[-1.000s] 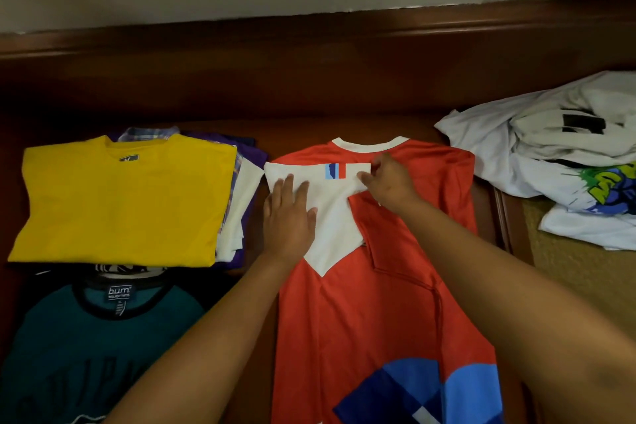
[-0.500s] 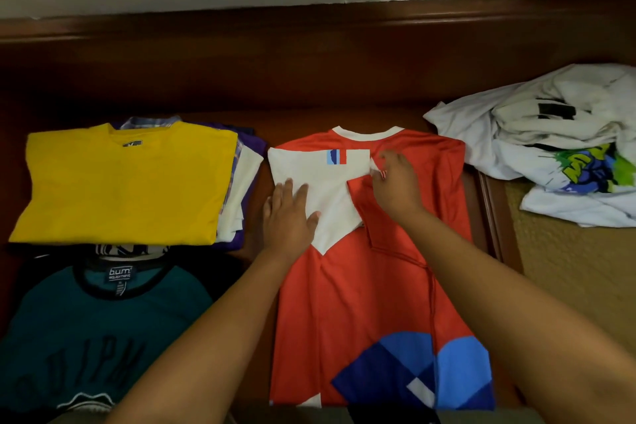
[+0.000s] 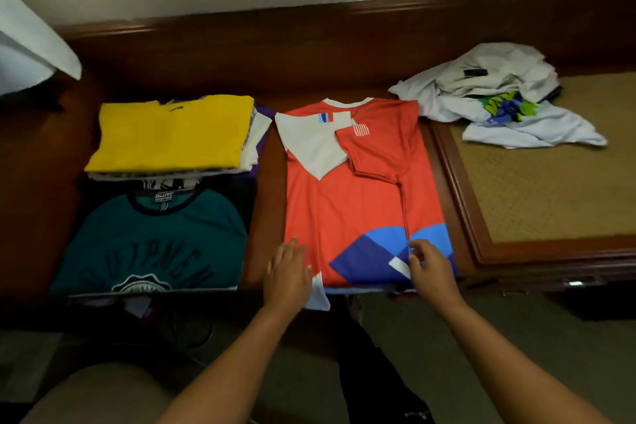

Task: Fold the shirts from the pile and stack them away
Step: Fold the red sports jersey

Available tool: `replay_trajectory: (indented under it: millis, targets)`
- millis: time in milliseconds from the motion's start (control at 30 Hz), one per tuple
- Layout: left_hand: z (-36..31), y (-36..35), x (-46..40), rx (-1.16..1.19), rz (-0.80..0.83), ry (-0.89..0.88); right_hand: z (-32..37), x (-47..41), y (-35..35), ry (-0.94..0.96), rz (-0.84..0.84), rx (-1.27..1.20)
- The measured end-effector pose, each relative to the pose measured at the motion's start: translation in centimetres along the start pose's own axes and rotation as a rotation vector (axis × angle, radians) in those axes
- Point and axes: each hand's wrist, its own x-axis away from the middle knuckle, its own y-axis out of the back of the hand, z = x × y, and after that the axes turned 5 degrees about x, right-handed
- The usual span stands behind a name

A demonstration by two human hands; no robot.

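While the red shirt [image 3: 358, 203] lies flat on the bench [image 3: 265, 213] with both sleeves already turned in over its back, the step in hand looks like the lengthwise fold: bringing the hem up toward the collar. The shirt stretches away from both hands, its collar at the far end and its blue-patterned hem right under them, a little of it hanging over the bench's front edge.

To the left of the left hand lies a teal shirt [image 3: 151, 241], and beyond that a stack topped by a yellow shirt [image 3: 172, 134], well apart from either hand. Far off to the right of the right hand, the pile [image 3: 499, 100] of unfolded white shirts sits crumpled, partly on a woven panel [image 3: 537, 189].

The left hand [image 3: 288, 277] rests at the hem's left corner, its grip wide, fingers straight and spread, holding nothing. The right hand [image 3: 430, 268] is at the hem's right side with fingers loosely curled, thumb and forefinger close together just above the cloth; I cannot tell whether its grip has caught the fabric yet.

As I judge it, the next move calls for both hands to pinch the hem corners evenly and lift them together, carrying the hem over without dragging the tucked sleeves loose. Then the folded shirt can go onto a stack at the left.
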Motion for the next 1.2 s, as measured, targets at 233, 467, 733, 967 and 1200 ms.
replay_trajectory:
  millis: [233, 467, 733, 967, 1200]
  targets:
    - [0.7, -1.0, 8.7, 0.377, -0.014, 0.359, -5.0, 5.6, 1.7, -0.417, 0.030, -0.241]
    - [1.3, -4.2, 7.7, 0.752, 0.203, 0.727, -8.6, 3.5, 0.4, -0.559, 0.191, -0.309]
    - [1.6, -7.9, 3.6, 0.935, 0.057, 0.819, -11.4, 1.3, -2.9, -0.576, 0.282, -0.460]
    - [2.4, -9.0, 3.2, 0.906, 0.051, 0.894, -12.7, 2.2, -3.0, -0.533, 0.380, -0.406]
    - [2.5, -8.5, 6.1, 0.907, 0.010, 0.881, -13.0, 4.9, -2.5, -0.561, 0.547, -0.437]
